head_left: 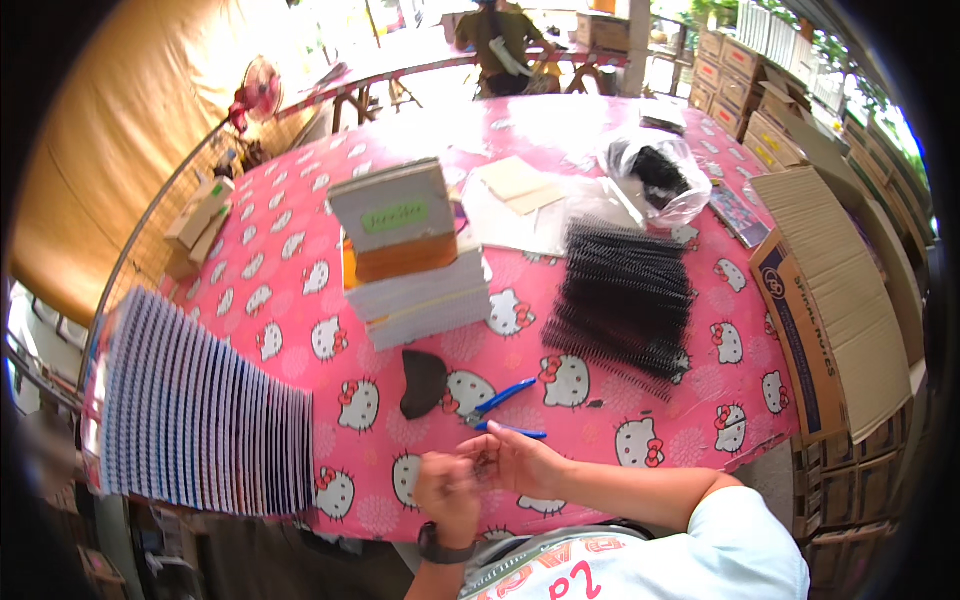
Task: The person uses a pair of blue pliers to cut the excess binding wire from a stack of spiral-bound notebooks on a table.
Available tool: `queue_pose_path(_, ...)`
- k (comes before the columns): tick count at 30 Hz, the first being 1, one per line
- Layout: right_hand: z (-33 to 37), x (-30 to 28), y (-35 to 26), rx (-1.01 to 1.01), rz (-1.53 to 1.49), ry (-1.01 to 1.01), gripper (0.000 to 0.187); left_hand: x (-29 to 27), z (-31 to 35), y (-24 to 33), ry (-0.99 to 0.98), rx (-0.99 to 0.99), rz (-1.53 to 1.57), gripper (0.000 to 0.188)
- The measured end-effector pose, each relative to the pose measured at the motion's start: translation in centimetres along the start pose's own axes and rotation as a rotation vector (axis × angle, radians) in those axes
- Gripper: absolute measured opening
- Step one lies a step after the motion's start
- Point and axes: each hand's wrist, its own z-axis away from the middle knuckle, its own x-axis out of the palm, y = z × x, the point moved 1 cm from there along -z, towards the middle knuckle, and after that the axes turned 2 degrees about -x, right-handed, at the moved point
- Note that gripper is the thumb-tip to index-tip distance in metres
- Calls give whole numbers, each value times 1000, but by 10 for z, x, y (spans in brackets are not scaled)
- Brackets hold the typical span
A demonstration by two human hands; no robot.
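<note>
My left hand [447,495], with a dark watch [445,546] on its wrist, is raised over the table's near edge. Motion blurs it, and its fingers look curled. Close beside it, my right hand [528,462] has its palm turned inward, thumb apart from the fingers. A small dark patch shows between the hands, too blurred to name. Just beyond my fingertips lies a pair of blue-handled pliers [508,396]. A black curved flat piece [424,384] rests to its left. Farther right is a heap of black spiral binding coils [620,300].
Spiral-bound notebooks [210,420] stand in a long stack at left. A paper stack [425,305] bears a grey block [392,215]. Behind are cream sheets [520,185] and a plastic bag [655,175] of black material. Cardboard boxes [840,300] line the right; a person [500,45] sits beyond.
</note>
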Motion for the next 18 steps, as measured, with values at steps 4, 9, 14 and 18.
queue_pose_path(4,-1,-1,-36,-228,-306,45,43,64,-19,5,-383,389,-508,42)
queue_pose_path(9,15,0,-101,-516,-347,363,45,136,-64,32,-380,470,-489,61)
queue_pose_path(14,34,-31,-210,-718,-364,316,37,163,-117,56,-296,470,-188,56)
queue_pose_path(18,54,-86,-375,-1293,-140,413,24,132,-114,39,-315,339,-127,35)
